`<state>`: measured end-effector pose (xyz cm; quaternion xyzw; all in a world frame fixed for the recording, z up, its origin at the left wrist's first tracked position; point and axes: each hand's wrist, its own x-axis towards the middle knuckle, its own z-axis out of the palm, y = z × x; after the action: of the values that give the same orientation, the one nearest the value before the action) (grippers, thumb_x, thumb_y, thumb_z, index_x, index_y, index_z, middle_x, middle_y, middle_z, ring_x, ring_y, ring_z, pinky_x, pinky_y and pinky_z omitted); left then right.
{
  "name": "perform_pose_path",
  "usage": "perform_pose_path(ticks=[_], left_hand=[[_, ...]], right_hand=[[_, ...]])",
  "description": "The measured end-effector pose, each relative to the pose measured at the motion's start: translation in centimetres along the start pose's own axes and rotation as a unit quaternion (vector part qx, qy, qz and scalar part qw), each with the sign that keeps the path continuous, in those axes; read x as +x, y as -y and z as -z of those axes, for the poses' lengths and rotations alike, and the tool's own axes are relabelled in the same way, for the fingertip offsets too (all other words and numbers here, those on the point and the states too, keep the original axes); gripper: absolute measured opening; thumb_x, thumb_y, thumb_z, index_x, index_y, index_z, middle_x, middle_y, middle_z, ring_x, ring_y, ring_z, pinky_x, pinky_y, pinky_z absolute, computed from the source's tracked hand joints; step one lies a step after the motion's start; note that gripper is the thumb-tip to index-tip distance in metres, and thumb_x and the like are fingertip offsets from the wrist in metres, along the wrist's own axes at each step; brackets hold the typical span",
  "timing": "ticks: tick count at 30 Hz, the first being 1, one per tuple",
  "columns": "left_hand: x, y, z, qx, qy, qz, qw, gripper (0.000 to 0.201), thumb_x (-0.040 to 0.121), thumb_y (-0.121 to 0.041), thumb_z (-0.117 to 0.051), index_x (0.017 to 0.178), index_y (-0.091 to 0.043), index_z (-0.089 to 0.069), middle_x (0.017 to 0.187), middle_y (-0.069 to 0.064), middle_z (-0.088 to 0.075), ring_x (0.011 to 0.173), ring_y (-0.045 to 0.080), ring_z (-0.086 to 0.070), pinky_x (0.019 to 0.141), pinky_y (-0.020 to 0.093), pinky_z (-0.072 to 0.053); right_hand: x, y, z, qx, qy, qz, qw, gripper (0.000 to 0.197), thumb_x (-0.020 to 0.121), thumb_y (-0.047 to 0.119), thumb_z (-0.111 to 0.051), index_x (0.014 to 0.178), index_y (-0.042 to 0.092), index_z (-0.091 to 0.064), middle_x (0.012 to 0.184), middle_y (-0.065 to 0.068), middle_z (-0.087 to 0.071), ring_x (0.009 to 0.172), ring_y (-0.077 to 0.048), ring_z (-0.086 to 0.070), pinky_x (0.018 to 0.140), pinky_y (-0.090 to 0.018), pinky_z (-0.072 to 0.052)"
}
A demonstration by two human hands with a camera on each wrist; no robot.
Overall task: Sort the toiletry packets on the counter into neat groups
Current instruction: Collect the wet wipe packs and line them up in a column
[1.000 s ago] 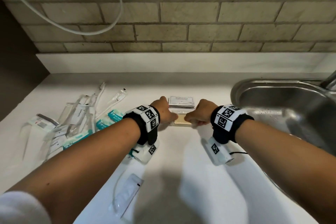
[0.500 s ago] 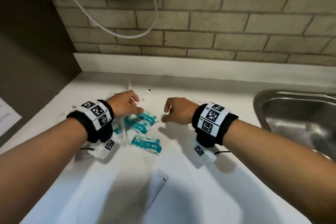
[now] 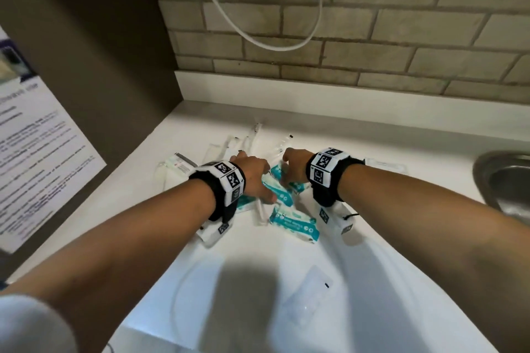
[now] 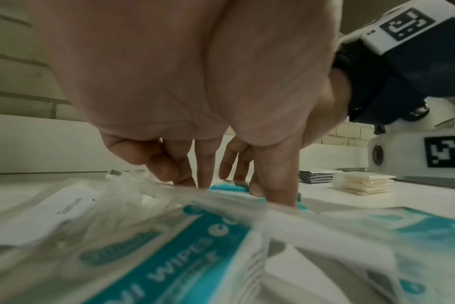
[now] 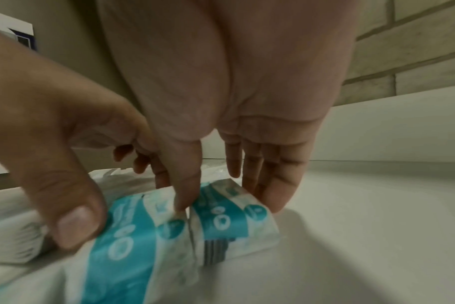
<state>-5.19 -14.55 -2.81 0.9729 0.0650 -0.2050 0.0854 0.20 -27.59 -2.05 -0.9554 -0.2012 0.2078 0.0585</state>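
Observation:
Teal-and-white wipes packets (image 3: 295,222) lie heaped with clear toothbrush packets (image 3: 252,137) at the back left of the white counter (image 3: 401,281). Both hands are down on the heap, side by side. My left hand (image 3: 258,180) has its fingertips and thumb set on either side of a teal packet (image 4: 229,187). My right hand (image 3: 289,169) pinches another wipes packet (image 5: 229,216), with its thumb on top and its fingers (image 5: 270,185) at the far edge. The left thumb (image 5: 73,226) presses on the neighbouring packet.
A flat clear packet (image 3: 308,295) lies alone near the front. Stacked grey packets (image 4: 316,176) and cream packets (image 4: 364,185) sit towards the steel sink (image 3: 504,178). A side wall with a printed notice (image 3: 37,152) closes off the left; a cable (image 3: 272,43) hangs on the brick wall.
Both hands left the stacked packets by the sink, moved left, and came down onto the heap of teal wipes packets. My view swung left with them.

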Motion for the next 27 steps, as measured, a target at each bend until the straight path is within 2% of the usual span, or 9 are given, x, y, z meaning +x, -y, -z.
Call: perform_pose_path(ticks=[5, 9, 11, 13, 16, 19, 23, 24, 27], left_hand=[[0.4, 0.2, 0.0, -0.022, 0.026, -0.006, 0.999, 0.105, 0.033, -0.077, -0.074, 0.127, -0.035, -0.055, 0.124, 0.006, -0.055, 0.113, 0.030, -0.051, 0.096, 0.042, -0.047], [0.3, 0.3, 0.4, -0.020, 0.024, -0.012, 0.999, 0.082, 0.043, -0.069, -0.079, 0.115, -0.036, -0.057, 0.114, 0.005, -0.052, 0.107, 0.026, -0.051, 0.093, 0.037, -0.048], [0.2, 0.5, 0.4, -0.026, 0.009, -0.023, 0.999, 0.064, 0.048, -0.063, -0.080, 0.098, -0.036, -0.050, 0.106, 0.002, -0.049, 0.103, 0.025, -0.045, 0.085, 0.036, -0.046], [0.1, 0.8, 0.3, -0.049, -0.016, -0.038, 0.998, 0.056, 0.049, -0.056, -0.082, 0.084, -0.033, -0.044, 0.099, 0.001, -0.051, 0.098, 0.024, -0.044, 0.079, 0.034, -0.045], [-0.5, 1.5, 0.8, -0.139, -0.054, -0.053, 0.987, 0.050, 0.053, -0.040, -0.085, 0.079, -0.026, -0.044, 0.095, 0.001, -0.062, 0.078, 0.017, -0.053, 0.066, 0.027, -0.050], [-1.9, 2.6, 2.4, -0.209, -0.079, -0.098, 0.970, 0.046, 0.062, -0.031, -0.087, 0.083, -0.025, -0.047, 0.085, -0.006, -0.059, 0.070, 0.015, -0.052, 0.053, 0.027, -0.044], [-4.1, 5.1, 4.2, -0.240, -0.085, -0.122, 0.959, 0.043, 0.067, -0.037, -0.085, 0.099, -0.029, -0.058, 0.100, -0.003, -0.068, 0.087, 0.019, -0.068, 0.075, 0.038, -0.059], [-5.0, 5.8, 4.4, -0.252, -0.094, -0.124, 0.955, 0.039, 0.069, -0.036, -0.084, 0.099, -0.029, -0.060, 0.101, -0.004, -0.068, 0.089, 0.016, -0.068, 0.077, 0.034, -0.059], [-6.9, 7.8, 4.0, -0.279, -0.111, -0.113, 0.947, 0.034, 0.070, -0.034, -0.084, 0.096, -0.023, -0.064, 0.095, -0.008, -0.069, 0.081, 0.008, -0.065, 0.066, 0.015, -0.051]], right_hand=[[0.7, -0.2, 0.5, -0.007, 0.023, -0.010, 1.000, 0.066, 0.078, 0.036, -0.076, 0.132, 0.006, -0.053, 0.129, -0.011, -0.060, 0.116, -0.028, -0.058, 0.097, -0.035, -0.048], [0.3, -0.4, 0.7, 0.020, 0.018, -0.019, 0.999, 0.070, 0.076, 0.043, -0.075, 0.132, 0.007, -0.053, 0.130, -0.010, -0.060, 0.118, -0.027, -0.058, 0.100, -0.036, -0.048], [-0.3, -0.6, 1.0, 0.027, 0.008, -0.017, 0.999, 0.066, 0.080, 0.046, -0.069, 0.131, 0.006, -0.054, 0.131, -0.010, -0.060, 0.120, -0.027, -0.057, 0.101, -0.037, -0.047], [-1.1, -0.9, 1.6, 0.030, -0.009, -0.007, 1.000, 0.060, 0.082, 0.047, -0.064, 0.124, 0.005, -0.059, 0.122, -0.011, -0.064, 0.109, -0.027, -0.062, 0.091, -0.036, -0.050], [-2.4, -1.7, 2.3, 0.034, -0.031, 0.026, 0.999, 0.047, 0.080, 0.043, -0.067, 0.105, 0.004, -0.063, 0.098, -0.010, -0.066, 0.080, -0.024, -0.060, 0.065, -0.030, -0.049], [-3.5, -2.3, 2.1, 0.052, -0.030, 0.058, 0.997, 0.040, 0.076, 0.036, -0.071, 0.100, 0.011, -0.050, 0.096, -0.006, -0.055, 0.080, -0.022, -0.058, 0.059, -0.030, -0.049], [-5.6, -1.8, 0.3, 0.033, 0.064, 0.086, 0.994, 0.054, 0.073, 0.046, -0.074, 0.108, 0.014, -0.048, 0.099, -0.003, -0.058, 0.084, -0.020, -0.060, 0.067, -0.032, -0.052], [-6.0, -1.4, -0.3, 0.017, 0.086, 0.089, 0.992, 0.061, 0.069, 0.051, -0.077, 0.110, 0.014, -0.050, 0.098, -0.001, -0.060, 0.086, -0.021, -0.061, 0.071, -0.032, -0.053], [-6.7, -0.4, -1.9, -0.026, 0.113, 0.096, 0.989, 0.071, 0.061, 0.049, -0.084, 0.115, 0.019, -0.048, 0.100, 0.005, -0.059, 0.093, -0.019, -0.058, 0.084, -0.033, -0.051]])
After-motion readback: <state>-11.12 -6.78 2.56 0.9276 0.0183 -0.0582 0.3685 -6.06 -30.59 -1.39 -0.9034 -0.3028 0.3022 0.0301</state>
